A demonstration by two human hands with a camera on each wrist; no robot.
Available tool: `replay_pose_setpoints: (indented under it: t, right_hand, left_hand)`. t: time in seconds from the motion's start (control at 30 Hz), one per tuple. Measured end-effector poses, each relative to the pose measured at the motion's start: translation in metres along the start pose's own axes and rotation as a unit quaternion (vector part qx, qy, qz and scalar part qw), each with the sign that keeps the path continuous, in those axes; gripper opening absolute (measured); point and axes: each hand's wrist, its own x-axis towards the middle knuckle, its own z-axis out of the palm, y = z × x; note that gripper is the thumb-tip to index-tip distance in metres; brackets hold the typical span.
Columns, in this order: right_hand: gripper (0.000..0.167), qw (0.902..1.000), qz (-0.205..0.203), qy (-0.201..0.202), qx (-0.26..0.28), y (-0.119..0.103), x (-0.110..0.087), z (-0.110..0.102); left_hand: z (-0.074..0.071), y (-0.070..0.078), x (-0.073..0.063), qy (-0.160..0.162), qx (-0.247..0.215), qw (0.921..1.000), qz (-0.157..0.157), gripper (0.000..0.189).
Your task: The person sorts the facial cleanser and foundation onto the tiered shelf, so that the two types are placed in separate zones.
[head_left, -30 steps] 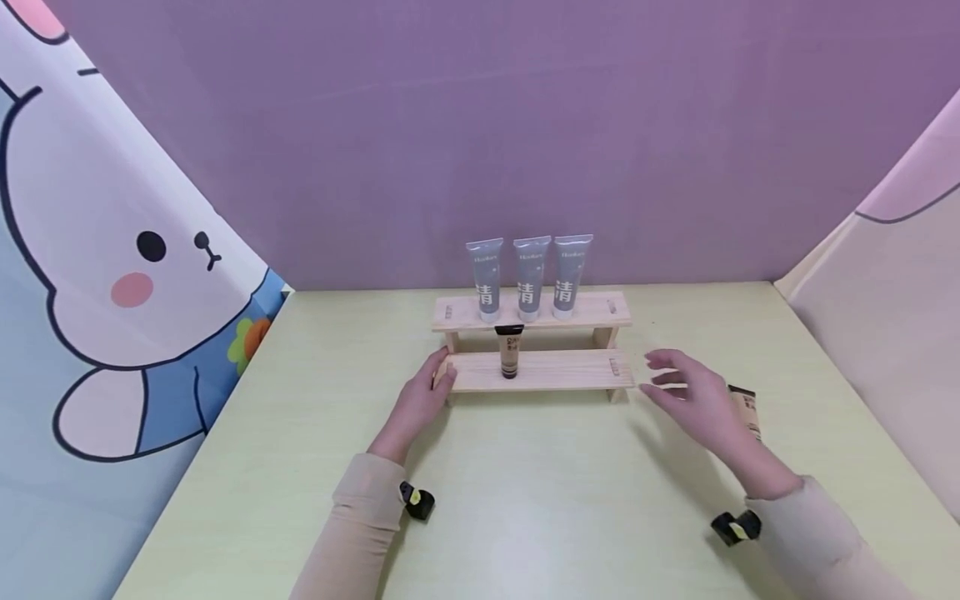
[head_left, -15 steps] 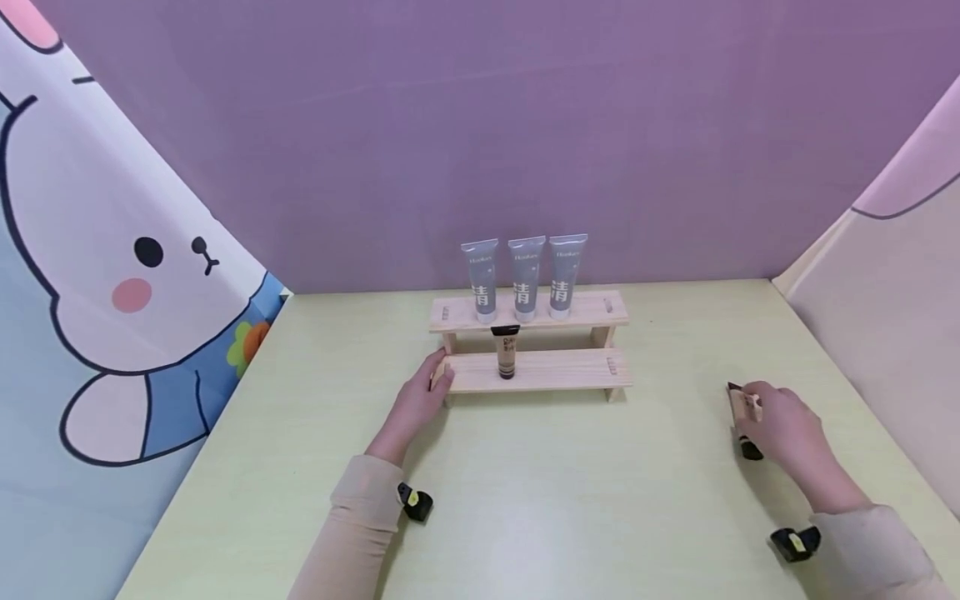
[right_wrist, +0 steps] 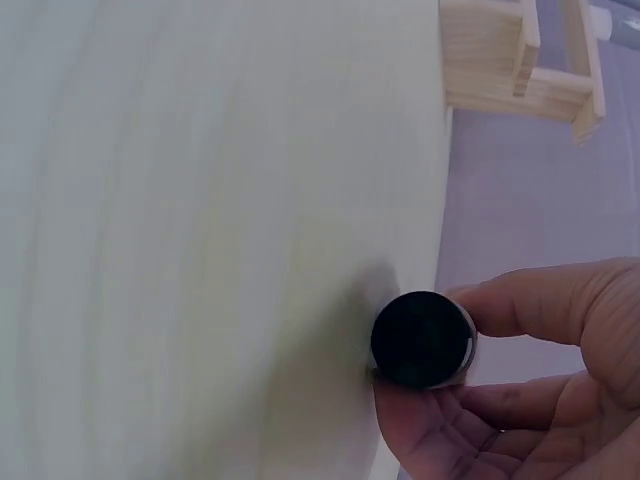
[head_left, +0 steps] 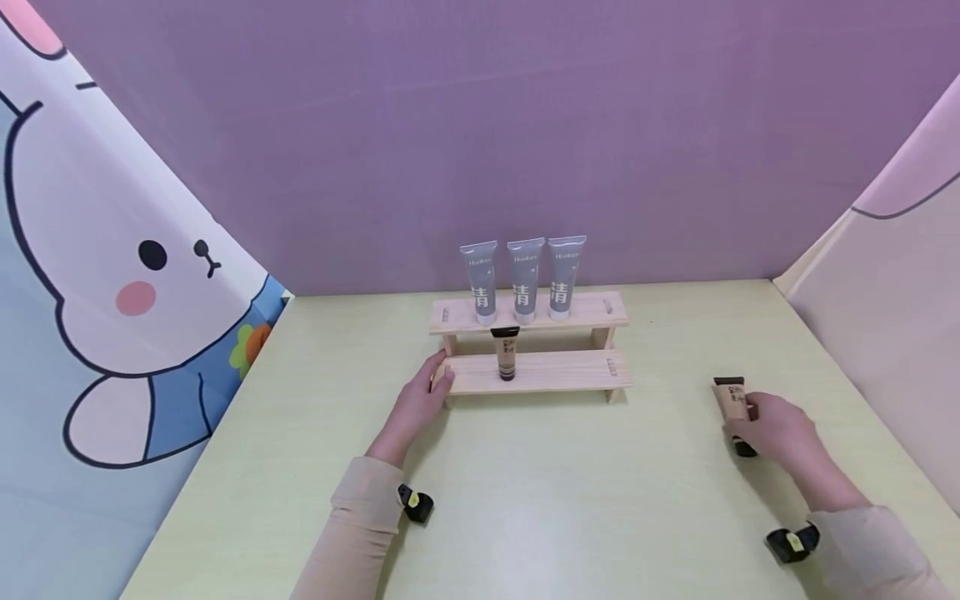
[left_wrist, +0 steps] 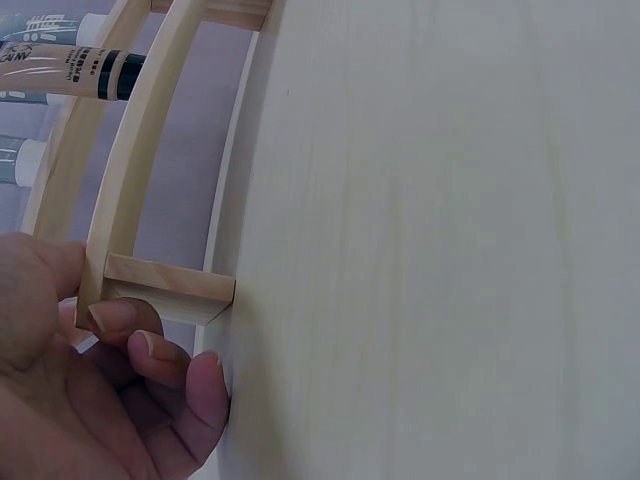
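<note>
A two-tier wooden rack [head_left: 555, 377] stands near the back of the table. My left hand [head_left: 422, 398] grips the left end of its lower shelf, thumb on one face and fingers curled at the other in the left wrist view. On that shelf a beige tube with a black cap [head_left: 507, 354] stands cap down. At the right, my right hand [head_left: 780, 429] pinches a second beige tube [head_left: 731, 398] between thumb and fingers. Its round black cap [right_wrist: 422, 340] faces the camera in the right wrist view, close to the table surface.
Three grey-blue tubes with white caps, the middle one [head_left: 525, 279] among them, stand on the upper shelf. A purple backdrop [head_left: 480, 142] rises behind the table [head_left: 555, 500]. A cartoon-printed cloth [head_left: 90, 250] hangs at the left.
My right hand has moved from beside the rack's right end to the beige tube at the right and taken hold of it. The tube has shifted slightly left. My left hand stays on the rack.
</note>
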Motion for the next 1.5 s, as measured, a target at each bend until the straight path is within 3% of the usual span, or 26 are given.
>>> replay_pose_setpoints:
  t: [0.17,0.6,1.1,1.5]
  right_hand:
    - [0.055,0.9987,-0.004,0.018,0.048,-0.014,0.0,0.003]
    - [0.045,0.9832,-0.089,0.098,0.125,-0.073,0.003,0.016]
    - [0.045,0.9734,-0.125,0.097,0.166,-0.122,0.017,0.027]
    - [0.04,0.9576,-0.167,0.103,0.211,-0.152,0.035,0.046]
  left_hand:
    - [-0.001,-0.001,0.0,0.001,-0.002,1.0,-0.002,0.052]
    - [-0.001,-0.002,0.001,0.005,-0.004,1.0,-0.007,0.052]
    - [0.001,0.0,0.001,0.008,-0.011,0.9998,-0.013,0.052]
    - [0.003,0.0,0.001,0.012,-0.01,0.9998,-0.015,0.052]
